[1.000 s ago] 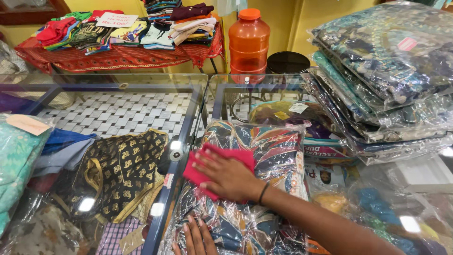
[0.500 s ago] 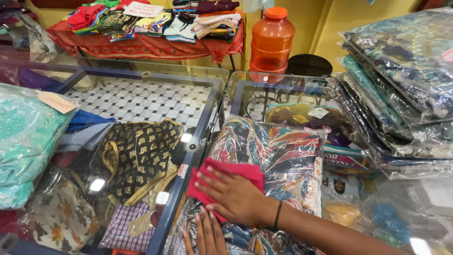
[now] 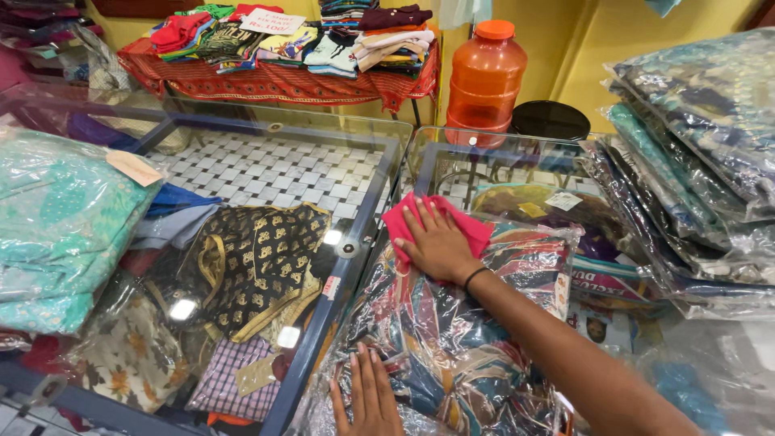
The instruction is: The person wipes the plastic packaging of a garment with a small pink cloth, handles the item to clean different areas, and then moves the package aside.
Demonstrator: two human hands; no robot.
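Right hand (image 3: 436,242) spread flat on red cloth (image 3: 468,228) — moved up the plastic-wrapped fabric (image 3: 452,331); left hand (image 3: 371,400) flat, stayed low.

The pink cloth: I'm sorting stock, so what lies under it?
The pink cloth lies on a clear-wrapped patterned garment packet, pressed flat by the right hand. The packet's part beneath the cloth is hidden.

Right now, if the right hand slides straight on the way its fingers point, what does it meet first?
The right hand points up-left over the pink cloth. Past the cloth's edge comes the glass counter, likely its metal seam first; depth is unclear.
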